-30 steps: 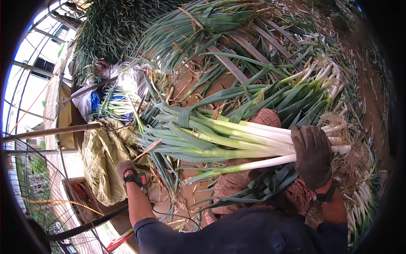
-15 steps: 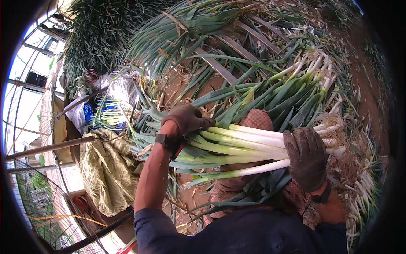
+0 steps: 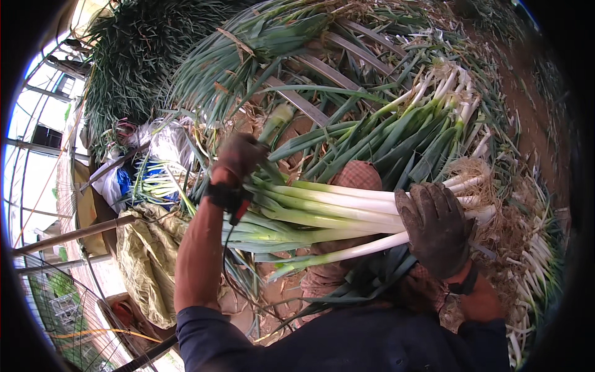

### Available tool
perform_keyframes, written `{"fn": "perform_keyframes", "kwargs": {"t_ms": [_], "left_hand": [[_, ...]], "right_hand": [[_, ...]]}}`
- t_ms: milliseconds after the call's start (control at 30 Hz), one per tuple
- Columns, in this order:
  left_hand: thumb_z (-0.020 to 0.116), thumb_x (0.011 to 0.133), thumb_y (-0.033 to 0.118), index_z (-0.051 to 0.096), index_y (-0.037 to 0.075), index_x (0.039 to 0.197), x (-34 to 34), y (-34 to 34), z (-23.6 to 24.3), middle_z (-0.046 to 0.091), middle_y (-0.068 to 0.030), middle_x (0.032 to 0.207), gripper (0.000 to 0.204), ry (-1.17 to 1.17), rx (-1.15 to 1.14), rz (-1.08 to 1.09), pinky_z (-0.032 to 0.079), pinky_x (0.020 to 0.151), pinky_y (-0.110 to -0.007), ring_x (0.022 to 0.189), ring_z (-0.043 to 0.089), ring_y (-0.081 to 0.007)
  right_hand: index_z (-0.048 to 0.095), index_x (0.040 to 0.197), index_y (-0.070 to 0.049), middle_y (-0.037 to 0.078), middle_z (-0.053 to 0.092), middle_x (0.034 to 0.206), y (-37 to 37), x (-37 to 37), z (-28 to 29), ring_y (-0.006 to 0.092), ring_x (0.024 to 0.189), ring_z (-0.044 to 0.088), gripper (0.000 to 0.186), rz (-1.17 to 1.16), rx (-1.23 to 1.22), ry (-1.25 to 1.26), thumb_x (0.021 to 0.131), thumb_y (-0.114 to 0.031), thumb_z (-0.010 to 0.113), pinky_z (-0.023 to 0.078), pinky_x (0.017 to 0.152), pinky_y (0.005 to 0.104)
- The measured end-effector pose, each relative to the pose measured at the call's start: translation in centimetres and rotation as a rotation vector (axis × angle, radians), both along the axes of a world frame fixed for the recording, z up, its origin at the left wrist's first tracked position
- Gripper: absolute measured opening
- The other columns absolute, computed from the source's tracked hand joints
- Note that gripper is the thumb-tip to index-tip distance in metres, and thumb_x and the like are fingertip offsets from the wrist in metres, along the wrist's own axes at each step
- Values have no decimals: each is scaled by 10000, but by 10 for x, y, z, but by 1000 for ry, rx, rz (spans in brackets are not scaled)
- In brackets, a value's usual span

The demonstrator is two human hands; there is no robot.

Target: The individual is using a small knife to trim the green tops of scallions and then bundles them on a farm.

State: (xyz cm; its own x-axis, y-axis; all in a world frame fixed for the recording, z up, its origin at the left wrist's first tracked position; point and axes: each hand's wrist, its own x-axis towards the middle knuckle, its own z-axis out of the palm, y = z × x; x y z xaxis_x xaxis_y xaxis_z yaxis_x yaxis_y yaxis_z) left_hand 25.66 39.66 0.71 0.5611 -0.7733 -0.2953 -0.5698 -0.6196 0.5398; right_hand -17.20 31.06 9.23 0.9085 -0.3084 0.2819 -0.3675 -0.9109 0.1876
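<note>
A bunch of long green onions (image 3: 334, 214), with white stems and stringy roots (image 3: 480, 192), lies across my lap, roots to the right. My gloved right hand (image 3: 434, 229) is closed over the white stems near the roots. My gloved left hand (image 3: 238, 155), smeared by motion, is above the leafy end at the left. From its fingers a pale green strip of onion leaf (image 3: 276, 121) seems to stick out; the hand looks closed round it. Under the bunch, my checked trouser knee (image 3: 357, 175) shows.
More green onions lie ahead (image 3: 427, 124), and slatted metal bars (image 3: 334, 74) carry another heap. A dark green pile (image 3: 149, 68) stands at the far left. Trimmed onions (image 3: 539, 279) line the right. A crumpled tan sheet (image 3: 149, 266) hangs beside a pole (image 3: 74, 234) at left.
My left hand has lifted away from the leafy end, up and to the left, and a pale green leaf strip shows by it. My right hand stays on the stems.
</note>
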Motion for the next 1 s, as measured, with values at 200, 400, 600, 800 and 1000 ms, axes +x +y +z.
{"fn": "perform_keyframes", "kwargs": {"t_ms": [200, 400, 600, 800, 1000], "left_hand": [[697, 876, 462, 819, 54, 932, 177, 87, 72, 783, -212, 1054, 429, -820, 158, 465, 560, 926, -486, 1039, 742, -405], [527, 1026, 324, 773, 87, 1143, 228, 230, 97, 747, -265, 1103, 362, -1095, 430, 340, 566, 855, -511, 996, 743, -399], [754, 949, 490, 766, -4, 1178, 182, 325, 137, 783, -234, 1142, 545, -841, 360, 808, 531, 966, -457, 1097, 725, -377], [815, 973, 259, 645, -29, 1443, 58, 269, 10, 704, -178, 1409, 577, 15, -57, 402, 519, 1084, -363, 1246, 685, -256], [855, 889, 380, 732, 35, 1302, 10, 258, -77, 803, -180, 1120, 552, 303, -116, 617, 587, 970, -449, 1072, 766, -353]], "right_hand": [[658, 1352, -59, 159, 623, 1107, -1, -1, -5, 344, 1029, 637, 420, -34, 73, 4, 940, -124, 611, 561, 888, 508], [637, 1405, -70, 138, 604, 1027, -24, 1, -5, 338, 921, 615, 522, -28, 220, 100, 886, -122, 629, 525, 774, 499], [607, 1432, -77, 155, 676, 1022, -51, 14, 3, 372, 973, 680, 781, 9, 392, 255, 717, -248, 870, 534, 854, 506], [596, 1422, -79, 139, 676, 1053, -52, 18, 6, 356, 993, 670, 868, 5, 387, 290, 663, -314, 946, 515, 879, 503], [622, 1393, -38, 137, 676, 1028, -48, 7, -4, 347, 962, 670, 886, 0, 345, 215, 639, -347, 970, 525, 858, 497]]}}
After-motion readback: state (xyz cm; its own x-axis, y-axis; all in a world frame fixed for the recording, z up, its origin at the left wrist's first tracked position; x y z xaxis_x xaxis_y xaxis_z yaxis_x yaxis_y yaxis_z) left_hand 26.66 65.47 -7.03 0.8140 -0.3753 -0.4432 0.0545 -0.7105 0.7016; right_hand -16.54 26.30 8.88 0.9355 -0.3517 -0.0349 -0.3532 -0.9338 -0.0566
